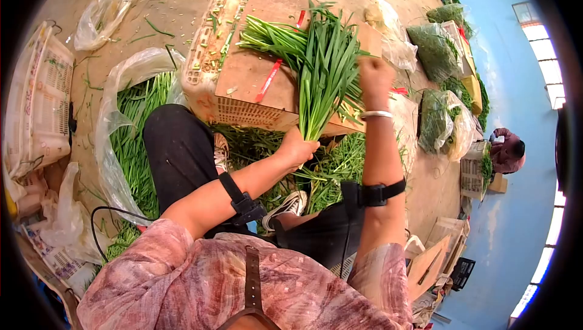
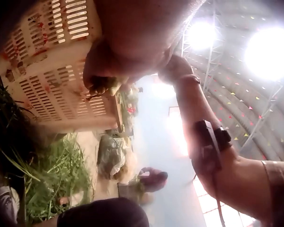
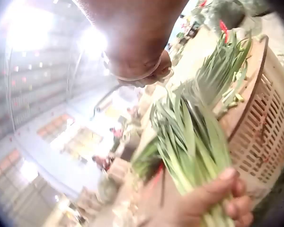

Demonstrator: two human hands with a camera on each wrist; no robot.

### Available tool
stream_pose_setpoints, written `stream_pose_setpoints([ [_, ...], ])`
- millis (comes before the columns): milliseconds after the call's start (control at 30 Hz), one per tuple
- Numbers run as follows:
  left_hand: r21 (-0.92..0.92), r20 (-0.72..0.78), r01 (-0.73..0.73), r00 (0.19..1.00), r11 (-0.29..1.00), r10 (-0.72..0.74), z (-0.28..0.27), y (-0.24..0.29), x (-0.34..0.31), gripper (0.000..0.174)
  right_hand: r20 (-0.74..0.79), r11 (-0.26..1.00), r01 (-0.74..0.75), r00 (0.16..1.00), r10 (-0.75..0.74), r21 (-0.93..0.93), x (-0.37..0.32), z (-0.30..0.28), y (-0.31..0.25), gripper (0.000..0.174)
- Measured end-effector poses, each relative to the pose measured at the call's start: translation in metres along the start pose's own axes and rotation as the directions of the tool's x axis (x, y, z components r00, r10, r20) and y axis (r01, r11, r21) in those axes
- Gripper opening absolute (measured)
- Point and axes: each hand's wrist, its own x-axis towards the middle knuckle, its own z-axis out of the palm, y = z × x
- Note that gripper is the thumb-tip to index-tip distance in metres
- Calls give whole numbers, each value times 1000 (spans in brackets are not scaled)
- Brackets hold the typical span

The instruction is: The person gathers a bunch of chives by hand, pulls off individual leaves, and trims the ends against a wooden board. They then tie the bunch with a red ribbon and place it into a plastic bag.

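One bunch of greens point(image 1: 320, 81) is gripped by your left hand point(image 1: 296, 149); your right hand point(image 1: 376, 80) curls, contents unclear. Hold the firmer stems point(image 1: 311, 114); the light, soft leaves point(image 1: 331, 41) could bruise.

Mottled pink shirt point(image 1: 206, 281), brown punched strap point(image 1: 252, 275), black forearm bands point(image 1: 230, 188), silver bangle point(image 1: 376, 114), dark trousers point(image 1: 177, 154), sneakers point(image 1: 293, 204)

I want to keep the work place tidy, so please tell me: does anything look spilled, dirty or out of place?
Yes: loose green leaves lie scattered on the floor beside the crate, not bagged. The crate has brownish stains, and small cut pieces litter its top.
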Motion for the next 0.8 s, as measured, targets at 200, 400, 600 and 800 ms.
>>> stream_pose_setpoints([
  [200, -114, 76, 5, 997, 993, 3, -4, 11, -8, 9, -27, 719, -472, 827, 562, 510, -19, -131, 39, 65],
  [400, 358, 73, -432, 897, 828, 436, -2, 21, -14, 27, 490, 612, -716, 687, 536, 335, -140, -76, -7, 69],
  [600, 903, 117, -337, 790, 268, 602, 4, 78, -35, 53, 331, 409, -413, 908, 258, 814, -129, -18, -62, 41],
  [800, 944, 121, -239, 893, 230, 433, -27, 40, -34, 43, 423, 222, -549, 795, 434, 806, -182, 47, -8, 41],
])
